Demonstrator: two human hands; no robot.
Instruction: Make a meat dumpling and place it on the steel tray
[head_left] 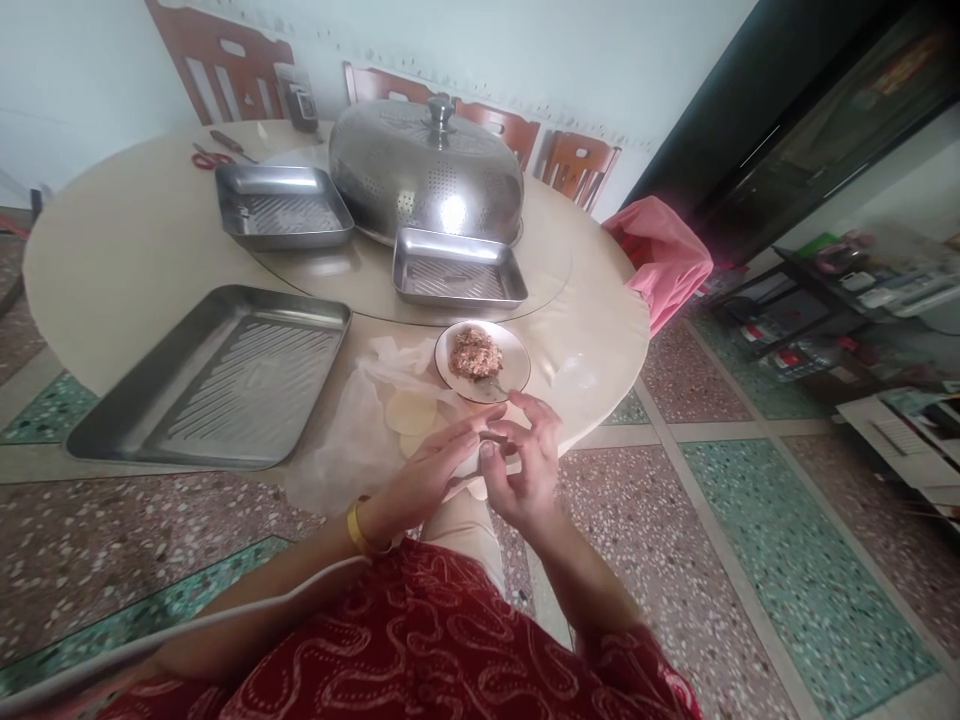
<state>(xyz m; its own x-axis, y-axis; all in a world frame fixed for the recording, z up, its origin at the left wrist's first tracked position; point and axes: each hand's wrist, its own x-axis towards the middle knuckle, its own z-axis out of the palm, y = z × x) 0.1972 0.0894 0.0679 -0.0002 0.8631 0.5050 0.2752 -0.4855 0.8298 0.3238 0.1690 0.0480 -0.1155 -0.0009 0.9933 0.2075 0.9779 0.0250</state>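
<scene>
At the table edge, both hands, left hand [427, 478] and right hand [525, 465], grip closed, pinch a dumpling wrapper [480, 462].

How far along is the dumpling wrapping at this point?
Done: nothing shows; the large tray and both small trays hold no dumplings. In hand: left hand and right hand pinch one wrapper. Left: the filling on its plate and the stacked wrappers.

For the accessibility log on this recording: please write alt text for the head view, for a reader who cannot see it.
Seen from above, a person's left hand and right hand pinch a pale dough wrapper at the edge of a round table. Beside them are a plate of minced filling and more wrappers; behind stand three empty metal trays and a domed steel cover.
</scene>
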